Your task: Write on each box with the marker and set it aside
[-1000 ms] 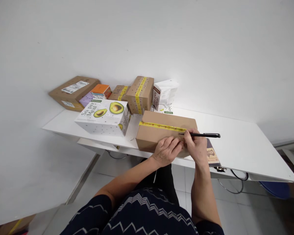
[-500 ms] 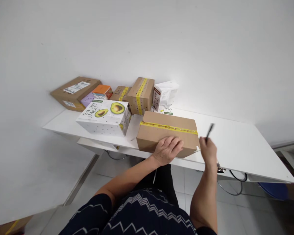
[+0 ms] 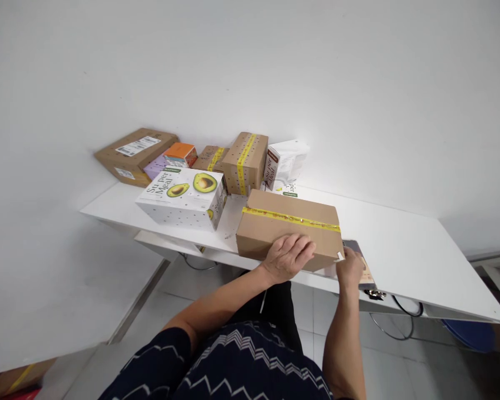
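A brown cardboard box sealed with a strip of yellow tape lies on the white table in front of me. My left hand lies over its near top edge, fingers spread on the lid, holding it in place. My right hand is at the box's near right corner, fingers curled beside a small white scrap there. It covers part of a dark booklet. No pen shows in this hand.
A white avocado-print box stands left of the brown one. Behind are a taller taped brown box, a white pouch, an orange box, a purple box and a flat labelled carton. A white wall lies beyond.
My right hand drew a black pen along the tape, swung it off the box's right end, then dropped to the near right corner. The pen is out of sight. The left hand stayed.
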